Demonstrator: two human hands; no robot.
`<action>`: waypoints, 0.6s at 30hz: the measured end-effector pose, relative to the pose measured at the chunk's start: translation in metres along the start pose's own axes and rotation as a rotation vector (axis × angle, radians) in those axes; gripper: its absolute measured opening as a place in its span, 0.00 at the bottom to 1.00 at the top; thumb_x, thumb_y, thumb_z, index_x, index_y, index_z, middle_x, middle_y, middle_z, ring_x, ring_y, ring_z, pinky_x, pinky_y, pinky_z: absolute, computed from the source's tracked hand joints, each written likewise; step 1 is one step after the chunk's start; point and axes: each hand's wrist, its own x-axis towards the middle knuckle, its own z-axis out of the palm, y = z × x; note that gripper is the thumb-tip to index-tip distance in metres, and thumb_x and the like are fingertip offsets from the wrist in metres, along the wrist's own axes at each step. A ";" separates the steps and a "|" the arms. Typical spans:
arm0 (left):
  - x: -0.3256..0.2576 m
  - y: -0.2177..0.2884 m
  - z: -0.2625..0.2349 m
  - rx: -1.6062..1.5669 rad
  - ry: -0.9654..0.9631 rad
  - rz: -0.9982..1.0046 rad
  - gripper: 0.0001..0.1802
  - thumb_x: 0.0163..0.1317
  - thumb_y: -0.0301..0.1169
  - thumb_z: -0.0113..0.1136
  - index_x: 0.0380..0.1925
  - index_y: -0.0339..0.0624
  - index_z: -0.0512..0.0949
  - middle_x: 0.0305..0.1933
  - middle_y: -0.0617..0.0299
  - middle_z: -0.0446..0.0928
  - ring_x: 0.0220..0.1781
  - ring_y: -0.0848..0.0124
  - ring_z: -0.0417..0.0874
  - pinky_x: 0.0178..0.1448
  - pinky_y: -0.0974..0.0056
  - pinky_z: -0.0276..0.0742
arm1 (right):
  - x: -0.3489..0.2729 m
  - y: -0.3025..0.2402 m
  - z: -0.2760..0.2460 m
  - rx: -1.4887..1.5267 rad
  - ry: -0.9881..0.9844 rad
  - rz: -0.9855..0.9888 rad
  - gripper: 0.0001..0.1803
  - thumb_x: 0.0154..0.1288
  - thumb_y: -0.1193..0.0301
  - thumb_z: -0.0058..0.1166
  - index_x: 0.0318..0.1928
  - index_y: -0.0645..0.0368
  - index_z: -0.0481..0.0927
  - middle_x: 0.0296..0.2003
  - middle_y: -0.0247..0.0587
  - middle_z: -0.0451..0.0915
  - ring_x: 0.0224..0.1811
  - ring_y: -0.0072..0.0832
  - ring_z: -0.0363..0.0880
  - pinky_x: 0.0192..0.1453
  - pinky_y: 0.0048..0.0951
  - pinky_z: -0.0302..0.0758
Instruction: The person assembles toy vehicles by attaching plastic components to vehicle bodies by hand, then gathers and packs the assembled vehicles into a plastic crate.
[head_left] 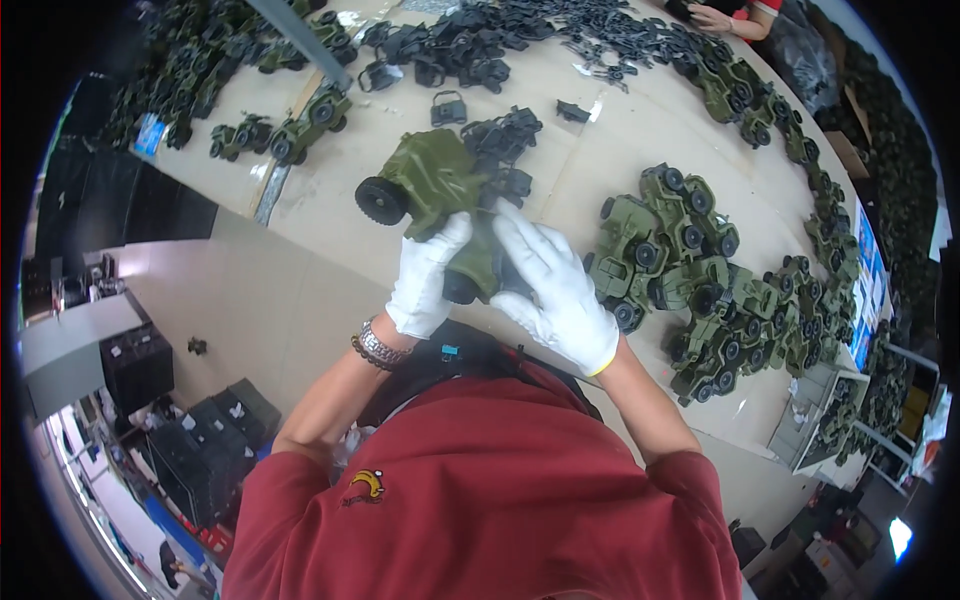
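Note:
A green toy jeep (432,170) with black wheels is held up over the near edge of the table, slightly blurred. Gloved in white, my left hand (428,275) grips its near side, fingers wrapped round the body. My right hand (560,295), in a white glove too, holds the jeep's right end, the fingers reaching over the top and the thumb low by a wheel. Part of that end is hidden behind the fingers. Just beyond the jeep lie several black plastic frame parts (510,135), and one black part (448,107) sits alone.
Green toy jeeps (690,270) are clustered at the right of the table (380,130). Two jeeps (300,130) stand at the left, near more piled up. Loose black parts (460,45) heap at the far side, where another person's hand (710,18) shows. A grey metal bar (300,40) crosses the upper left.

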 end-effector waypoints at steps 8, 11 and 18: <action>0.024 0.018 -0.018 -0.589 0.143 -0.648 0.31 0.73 0.59 0.49 0.61 0.47 0.74 0.61 0.56 0.77 0.64 0.60 0.76 0.69 0.52 0.72 | 0.052 -0.027 0.060 -0.249 0.423 0.153 0.49 0.39 0.44 0.74 0.63 0.52 0.76 0.64 0.51 0.69 0.60 0.60 0.71 0.62 0.55 0.70; 0.033 0.012 -0.026 -0.628 0.242 -0.796 0.29 0.76 0.57 0.41 0.60 0.48 0.74 0.61 0.56 0.78 0.63 0.58 0.77 0.69 0.49 0.71 | 0.053 -0.011 0.085 -0.248 0.490 0.309 0.36 0.43 0.51 0.74 0.53 0.52 0.81 0.56 0.47 0.77 0.54 0.52 0.77 0.55 0.49 0.76; 0.077 -0.004 -0.013 -0.395 0.004 -1.003 0.55 0.63 0.75 0.43 0.75 0.42 0.55 0.79 0.54 0.55 0.78 0.50 0.57 0.77 0.30 0.46 | 0.046 0.049 0.067 -0.215 0.809 0.543 0.08 0.59 0.71 0.64 0.38 0.61 0.83 0.38 0.46 0.84 0.38 0.38 0.83 0.47 0.36 0.79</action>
